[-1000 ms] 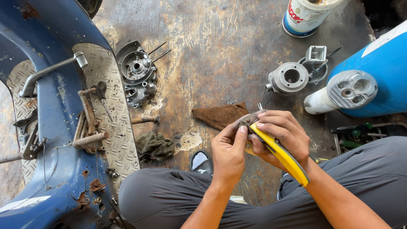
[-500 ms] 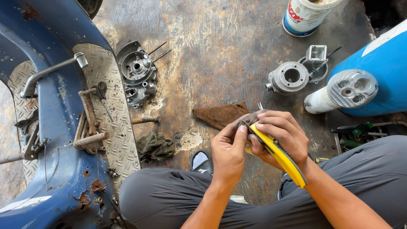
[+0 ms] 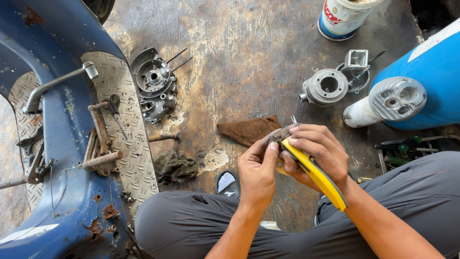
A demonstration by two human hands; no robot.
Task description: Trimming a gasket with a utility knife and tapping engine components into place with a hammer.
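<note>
My right hand [image 3: 318,153] grips yellow-handled pliers [image 3: 316,175], whose metal tips poke out above my fingers near a brown rag [image 3: 247,129]. My left hand [image 3: 258,172] pinches a small dark metal part [image 3: 278,137] held at the pliers' jaws; the part is mostly hidden by my fingers. Both hands work close together above my crossed legs in grey trousers [image 3: 191,225].
A blue scooter body [image 3: 52,144] with checker-plate floor lies at left. An engine casing [image 3: 153,84] with studs, a metal cylinder [image 3: 326,86], a cylinder head [image 3: 397,98], a blue drum [image 3: 431,72], a paint can [image 3: 342,17] and a grey rag [image 3: 175,165] lie on the stained floor.
</note>
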